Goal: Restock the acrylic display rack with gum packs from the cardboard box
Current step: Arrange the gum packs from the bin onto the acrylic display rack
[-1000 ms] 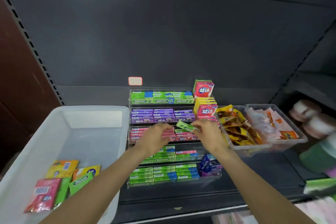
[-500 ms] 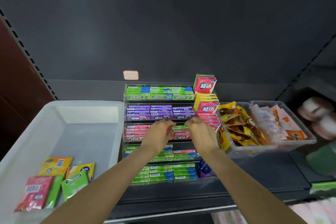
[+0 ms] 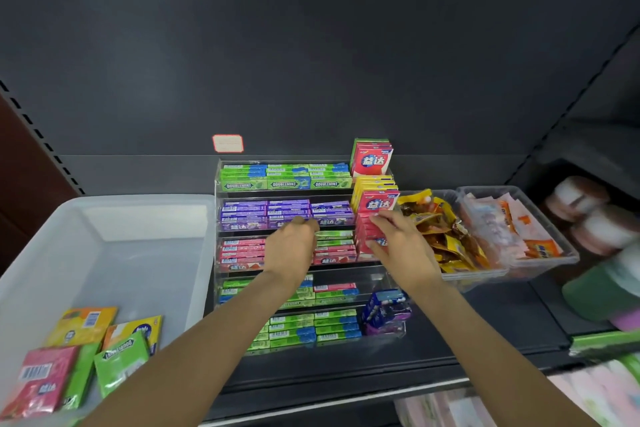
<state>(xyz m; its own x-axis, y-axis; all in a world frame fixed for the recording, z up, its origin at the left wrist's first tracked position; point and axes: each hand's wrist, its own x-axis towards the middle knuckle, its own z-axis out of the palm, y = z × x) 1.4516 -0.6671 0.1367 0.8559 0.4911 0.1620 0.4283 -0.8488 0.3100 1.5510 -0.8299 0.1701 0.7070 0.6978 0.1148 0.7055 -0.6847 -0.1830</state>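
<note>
Hands at the acrylic display rack (image 3: 304,253): left hand (image 3: 292,250) and right hand (image 3: 401,246) loosely open, apart, empty; green gum pack (image 3: 334,235) lies on third tier. Next: fetch another from the bin (image 3: 104,253).

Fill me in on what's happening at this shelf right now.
A person is stocking a tiered acrylic display rack of gum packs. The left hand is at the pink row on the middle tier, beside a green pack lying on top of the pink ones. The right hand rests against the upright red packs at the rack's right end. More packs lie in the white plastic bin on the left.
</note>
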